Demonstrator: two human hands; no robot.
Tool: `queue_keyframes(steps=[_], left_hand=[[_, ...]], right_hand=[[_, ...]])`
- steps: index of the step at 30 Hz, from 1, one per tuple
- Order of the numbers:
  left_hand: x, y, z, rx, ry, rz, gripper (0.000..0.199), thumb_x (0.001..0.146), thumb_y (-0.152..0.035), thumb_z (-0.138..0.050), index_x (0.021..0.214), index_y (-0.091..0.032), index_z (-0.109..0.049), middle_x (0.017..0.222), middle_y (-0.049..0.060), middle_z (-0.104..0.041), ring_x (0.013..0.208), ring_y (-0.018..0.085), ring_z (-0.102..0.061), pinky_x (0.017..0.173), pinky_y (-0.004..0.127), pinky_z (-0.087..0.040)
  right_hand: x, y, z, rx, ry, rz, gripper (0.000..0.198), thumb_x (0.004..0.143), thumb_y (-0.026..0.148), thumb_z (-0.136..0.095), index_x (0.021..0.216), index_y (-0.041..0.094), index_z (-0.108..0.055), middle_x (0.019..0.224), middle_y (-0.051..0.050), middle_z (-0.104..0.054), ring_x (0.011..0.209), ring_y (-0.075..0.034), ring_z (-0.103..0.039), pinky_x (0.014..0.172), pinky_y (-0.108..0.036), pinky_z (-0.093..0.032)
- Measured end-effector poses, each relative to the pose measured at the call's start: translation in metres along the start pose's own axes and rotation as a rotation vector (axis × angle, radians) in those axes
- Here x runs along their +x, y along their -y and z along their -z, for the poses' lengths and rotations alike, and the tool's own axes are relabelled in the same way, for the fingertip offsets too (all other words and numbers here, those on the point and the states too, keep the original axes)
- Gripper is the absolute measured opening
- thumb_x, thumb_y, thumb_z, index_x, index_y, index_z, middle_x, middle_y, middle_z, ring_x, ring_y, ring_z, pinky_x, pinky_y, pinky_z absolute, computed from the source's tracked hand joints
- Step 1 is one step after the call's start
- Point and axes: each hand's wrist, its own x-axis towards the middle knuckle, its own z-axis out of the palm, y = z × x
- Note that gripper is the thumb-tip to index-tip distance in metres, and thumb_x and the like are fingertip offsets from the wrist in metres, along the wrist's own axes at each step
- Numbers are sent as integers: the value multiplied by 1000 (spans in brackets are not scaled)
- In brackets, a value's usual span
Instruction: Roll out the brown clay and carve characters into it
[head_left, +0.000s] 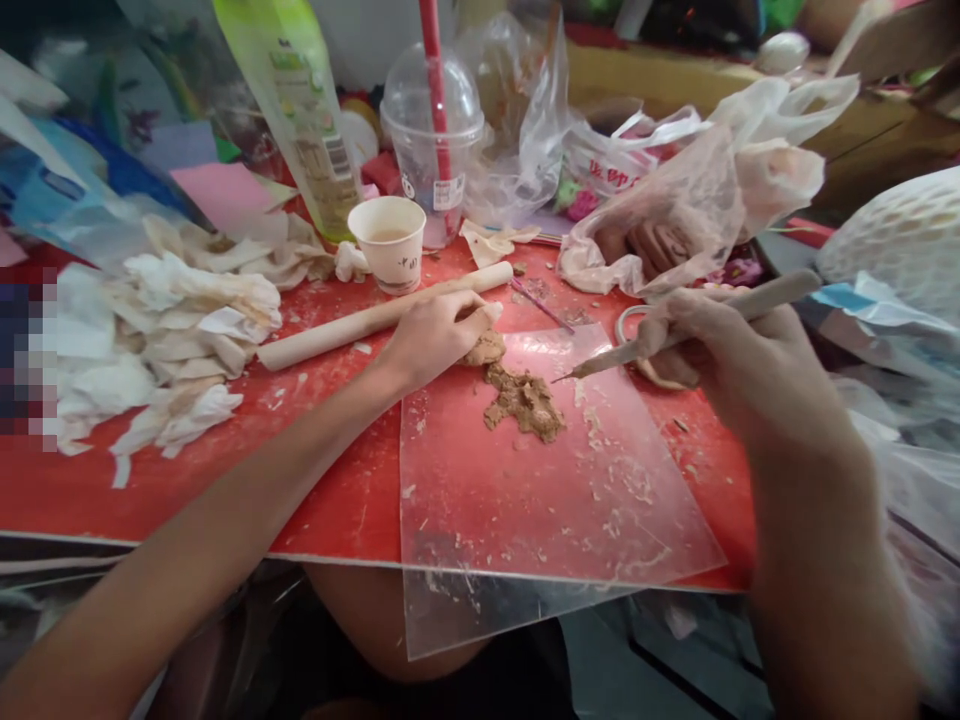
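Note:
My left hand [439, 340] is closed at the back left of a clear plastic sheet [525, 510], its fingers curled on a lump of brown clay [485, 349]. Right beside that lump, a flat, rough-edged mass of brown clay [525, 402] lies on the sheet. In my right hand [739, 355] is a clay needle tool [611, 357], gripped like a pen. Its thin tip points left and hovers close to the clay mass; whether it touches, I cannot tell. A pale rolling pin [322, 335] lies behind my left hand.
Crumpled tissues [180, 330] pile up at the left. A paper cup [388, 245] of cloudy liquid, a domed plastic cup [433, 140] and a green bottle [300, 120] stand behind. Plastic bags [667, 210] crowd the back right. The sheet overhangs the front edge of the red table [330, 520].

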Motion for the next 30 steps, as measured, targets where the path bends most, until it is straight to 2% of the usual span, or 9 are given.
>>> queue_keyframes(steps=[3,6,10,15,20,24,30], left_hand=[[-1,-1,-1,22,-13,29,28,91,-38,-45,82,-20,-65,83,2,-67,77,16,-58,73,32,-41],[-2,-3,-2,54,-30,59,27,91,-37,-46,82,-21,-66,85,2,-68,80,17,-60,75,32,-42],[-2,-4,-3,68,-22,73,26,92,-36,-47,82,-22,-66,93,1,-71,88,17,-62,81,32,-42],[-3,-5,-2,146,-10,67,28,95,-34,-43,85,-22,-67,94,2,-71,92,18,-63,83,33,-43],[-5,-6,-2,179,2,52,26,95,-32,-44,89,-22,-67,97,3,-72,91,19,-64,82,35,-43],[-6,-7,-1,178,5,44,25,95,-32,-44,89,-23,-67,96,1,-72,90,18,-63,81,34,-42],[-5,-5,-2,192,18,21,23,94,-29,-45,90,-23,-67,99,1,-71,93,19,-63,82,35,-41]], right_hand=[[4,-3,-8,62,-84,-82,25,90,31,-57,70,17,-61,43,4,-44,37,-7,-36,37,-24,-19],[9,-9,-14,78,-85,-122,27,89,28,-57,65,17,-56,41,4,-47,32,-6,-36,33,-22,-20],[15,-21,-18,127,-30,-163,33,86,34,-63,61,17,-52,40,3,-49,30,-5,-37,29,-19,-22],[17,-34,-16,180,116,-243,29,74,36,-77,63,15,-59,46,0,-56,34,-9,-48,30,-19,-31],[15,-40,-19,95,13,-207,35,76,38,-75,54,16,-58,46,-1,-57,36,-8,-49,33,-19,-34],[13,-43,-25,-22,-88,-182,37,82,31,-67,50,16,-54,42,0,-52,35,-6,-43,34,-20,-27],[13,-42,-25,180,-224,-179,24,79,23,-69,61,19,-53,43,3,-50,33,-7,-40,32,-21,-26]])
